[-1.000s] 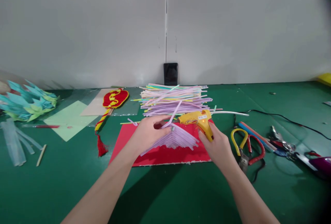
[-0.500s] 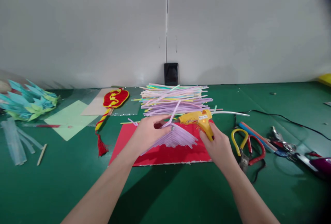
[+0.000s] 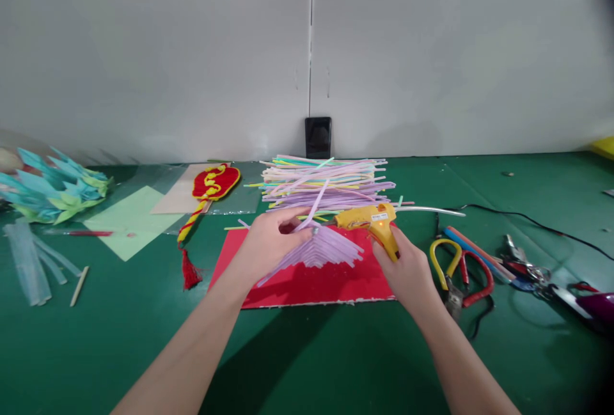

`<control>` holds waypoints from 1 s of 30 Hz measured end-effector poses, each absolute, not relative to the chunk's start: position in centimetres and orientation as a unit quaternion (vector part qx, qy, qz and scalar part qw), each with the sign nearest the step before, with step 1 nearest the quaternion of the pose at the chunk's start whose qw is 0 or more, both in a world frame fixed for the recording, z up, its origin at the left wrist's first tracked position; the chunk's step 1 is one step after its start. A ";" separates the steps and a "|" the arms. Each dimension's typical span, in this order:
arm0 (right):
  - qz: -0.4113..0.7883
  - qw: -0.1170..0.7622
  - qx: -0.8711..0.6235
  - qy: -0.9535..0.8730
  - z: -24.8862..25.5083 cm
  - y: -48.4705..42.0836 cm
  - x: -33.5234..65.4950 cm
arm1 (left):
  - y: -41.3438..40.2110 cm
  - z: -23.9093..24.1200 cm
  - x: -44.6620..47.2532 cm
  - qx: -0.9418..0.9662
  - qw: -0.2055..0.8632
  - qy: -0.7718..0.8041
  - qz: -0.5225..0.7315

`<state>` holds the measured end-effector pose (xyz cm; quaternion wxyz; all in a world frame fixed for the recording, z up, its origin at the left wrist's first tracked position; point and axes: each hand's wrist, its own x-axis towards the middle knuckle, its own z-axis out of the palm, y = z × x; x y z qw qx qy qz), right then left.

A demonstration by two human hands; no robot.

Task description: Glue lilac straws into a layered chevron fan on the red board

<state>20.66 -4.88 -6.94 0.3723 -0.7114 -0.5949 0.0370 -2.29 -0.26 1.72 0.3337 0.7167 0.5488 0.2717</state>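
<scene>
My left hand (image 3: 275, 239) is closed on a piece made of lilac straws or stems (image 3: 330, 247), bent and laid side by side in a V pattern; one strip sticks up past the fingers. A yellow hot glue gun (image 3: 377, 222) is gripped in my right hand (image 3: 405, 261), its small light glowing orange. The gun's nozzle points left, close to the top of the lilac piece; whether it touches cannot be made out. Beneath both lies a red board (image 3: 307, 290). Just behind, a pile of pastel stems (image 3: 326, 185) is stacked crosswise.
Pliers with yellow and red handles (image 3: 463, 274) lie at right, near keys (image 3: 527, 268) and a black cord (image 3: 522, 211). At left are a red tasselled fan (image 3: 215, 183), green paper (image 3: 137, 223), glue sticks (image 3: 29, 265) and blue paper flowers (image 3: 62, 185). A phone (image 3: 318, 137) leans on the partition.
My left hand and the lilac piece have shifted slightly left, and the upright strip sits lower. The glue gun has moved very little.
</scene>
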 end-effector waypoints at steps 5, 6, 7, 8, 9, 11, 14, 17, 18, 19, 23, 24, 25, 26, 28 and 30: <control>0.045 0.367 -0.722 -0.585 -7.0 -4.8 20.8 | 0.0 1.6 -2.5 0.716 0.336 0.543 0.281; 0.047 0.367 -0.723 -0.583 -7.0 -4.8 20.8 | 0.0 1.6 -2.6 0.716 0.336 0.543 0.283; 0.046 0.368 -0.723 -0.583 -6.9 -4.7 20.8 | 0.1 1.6 -2.7 0.716 0.336 0.542 0.284; 0.044 0.370 -0.721 -0.584 -6.8 -4.7 20.7 | 0.1 1.7 -2.7 0.715 0.336 0.543 0.284; 0.040 0.373 -0.719 -0.585 -6.7 -4.7 20.7 | 0.1 1.7 -2.7 0.715 0.335 0.544 0.285; 0.031 0.378 -0.717 -0.585 -6.4 -4.8 20.6 | 0.1 1.7 -2.7 0.714 0.334 0.546 0.284; 0.035 0.375 -0.721 -0.582 -5.9 -4.9 20.3 | 0.0 1.7 -2.5 0.715 0.335 0.546 0.281; 0.035 0.369 -0.725 -0.581 -5.9 -5.1 20.1 | -0.2 1.7 -2.1 0.720 0.334 0.541 0.277; 0.029 0.368 -0.725 -0.581 -6.1 -5.1 20.1 | -0.2 1.7 -2.1 0.722 0.336 0.538 0.276; 0.019 0.369 -0.725 -0.581 -6.2 -5.1 20.1 | -0.3 1.6 -2.0 0.723 0.337 0.536 0.276; 0.006 0.384 -0.710 -0.590 -6.7 -5.0 20.1 | -0.3 1.6 -2.1 0.723 0.330 0.540 0.275; 0.006 0.392 -0.705 -0.591 -6.7 -5.0 20.1 | -0.3 1.7 -2.1 0.724 0.328 0.540 0.275; 0.005 0.399 -0.701 -0.591 -6.7 -4.9 20.1 | -0.3 1.7 -2.2 0.725 0.327 0.540 0.276; 0.003 0.405 -0.698 -0.590 -6.7 -4.9 20.1 | -0.3 1.7 -2.2 0.725 0.326 0.540 0.276; 0.000 0.410 -0.696 -0.589 -6.5 -4.8 20.1 | -0.3 1.7 -2.1 0.724 0.326 0.541 0.276; 0.002 0.405 -0.698 -0.591 -6.3 -4.8 20.0 | -0.3 1.7 -2.1 0.723 0.326 0.542 0.278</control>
